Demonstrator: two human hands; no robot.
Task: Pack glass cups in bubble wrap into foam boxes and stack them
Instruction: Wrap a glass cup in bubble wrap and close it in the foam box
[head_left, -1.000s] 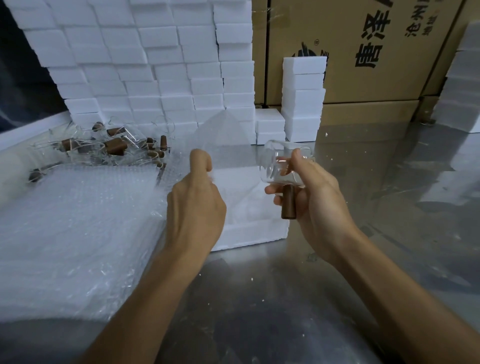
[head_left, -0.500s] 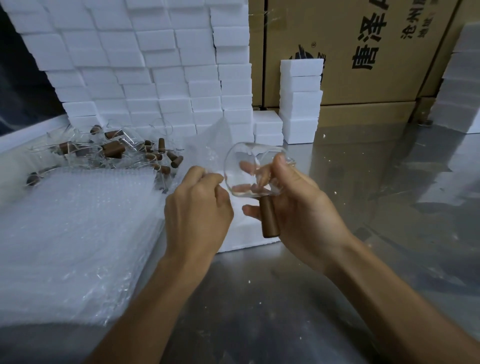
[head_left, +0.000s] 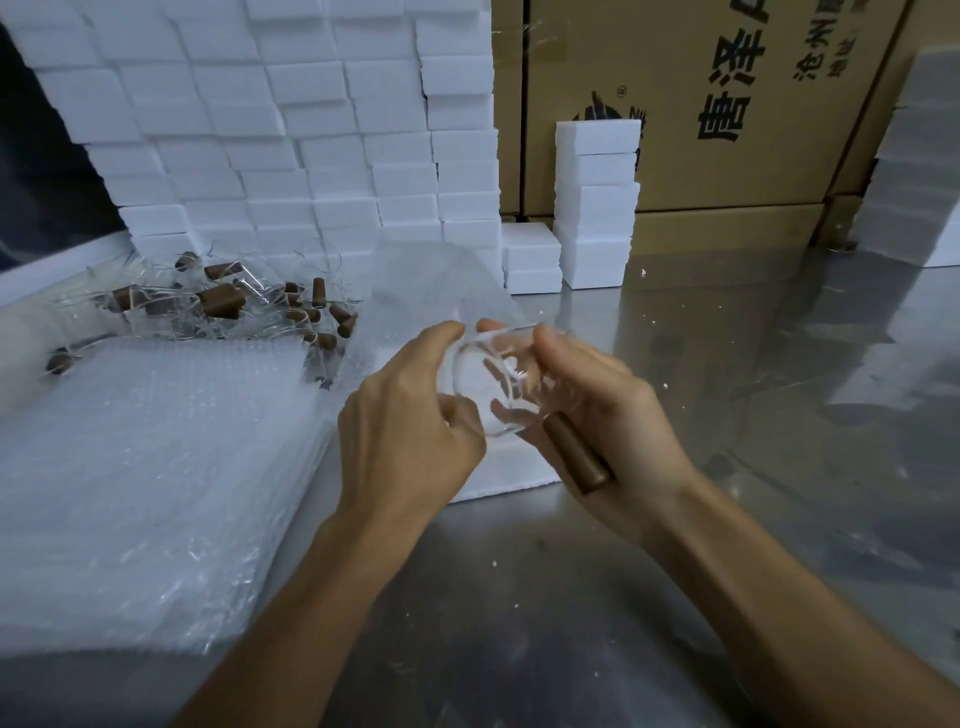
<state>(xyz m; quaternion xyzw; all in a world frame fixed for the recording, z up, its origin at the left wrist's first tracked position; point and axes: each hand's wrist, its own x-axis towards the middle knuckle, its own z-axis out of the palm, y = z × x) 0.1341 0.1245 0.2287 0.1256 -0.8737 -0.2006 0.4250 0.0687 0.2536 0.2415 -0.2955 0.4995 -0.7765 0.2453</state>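
My right hand (head_left: 608, 410) grips a clear glass cup (head_left: 493, 384) with a brown wooden handle (head_left: 576, 457), tilted on its side over the metal table (head_left: 675, 571). My left hand (head_left: 410, 415) pinches the edge of a bubble wrap sheet (head_left: 431, 280) right against the cup's rim; the sheet stands up behind both hands. A white foam box (head_left: 498, 473) lies on the table directly under the hands, mostly hidden by them.
A thick stack of bubble wrap sheets (head_left: 145, 467) covers the table's left. Behind it lies a pile of several glass cups with brown handles (head_left: 223, 301). Stacked foam boxes (head_left: 291, 135) wall the back; a short stack (head_left: 597, 202) stands before cardboard cartons (head_left: 727, 114).
My right hand brought the cup left and tipped it toward my left hand. The bubble wrap sheet now meets the cup's rim; the hands have closed together.
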